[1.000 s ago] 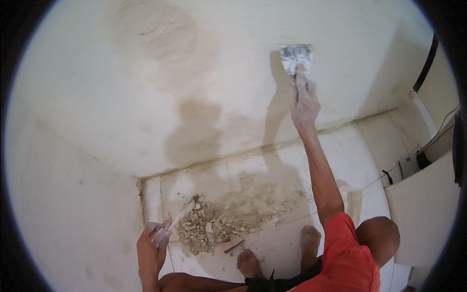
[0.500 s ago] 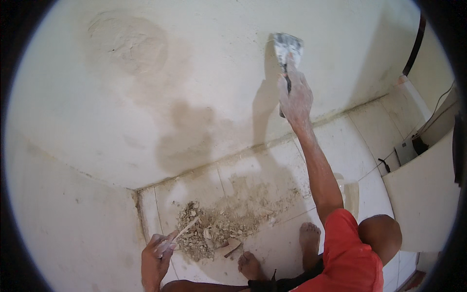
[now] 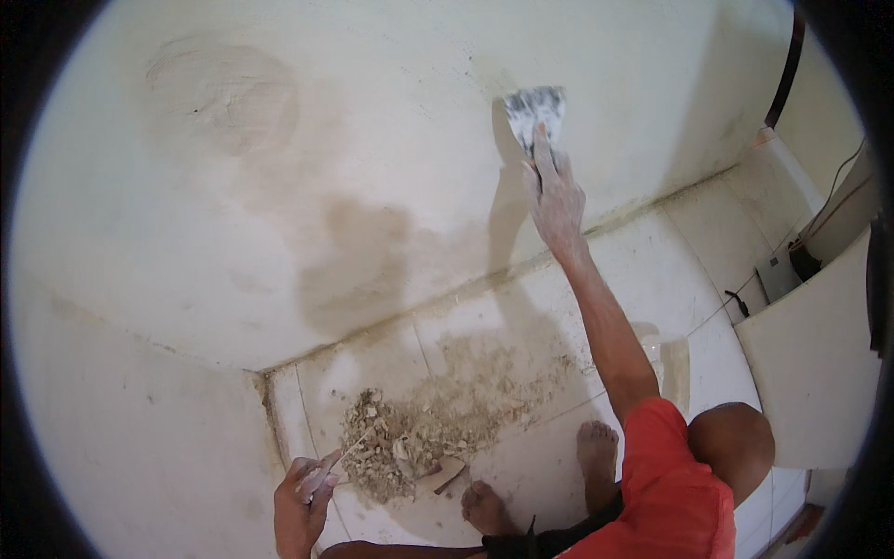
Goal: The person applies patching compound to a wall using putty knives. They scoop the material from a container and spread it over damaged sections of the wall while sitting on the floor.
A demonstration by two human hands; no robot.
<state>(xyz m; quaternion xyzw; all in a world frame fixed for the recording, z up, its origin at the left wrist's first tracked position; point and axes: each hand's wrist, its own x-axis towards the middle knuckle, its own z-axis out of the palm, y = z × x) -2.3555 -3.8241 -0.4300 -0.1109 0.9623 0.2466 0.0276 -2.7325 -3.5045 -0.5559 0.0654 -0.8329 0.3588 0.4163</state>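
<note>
My right hand [image 3: 559, 210], dusted with white, is closed round the dark handle of a putty knife [image 3: 533, 110]. Its broad blade, smeared white and grey, is up at the pale wall [image 3: 419, 168], with a finger stretched along its back. Low on the left, my left hand [image 3: 305, 498] is closed on a thin pale strip [image 3: 352, 450], whose kind I cannot make out. White residue coats these fingers too. Beyond that hand a heap of plaster rubble [image 3: 396, 456] lies on the floor.
A rough patch [image 3: 219, 98] marks the wall at upper left. White tiles [image 3: 643, 270] cover the floor, with my bare feet [image 3: 596, 452] beside the rubble. To the right are a pale curved panel [image 3: 819, 354], a grey box [image 3: 775, 278] and cables.
My right hand and the putty knife have shifted slightly down and left along the wall. The strip in my left hand has turned and now looks thinner. The view has shifted a little.
</note>
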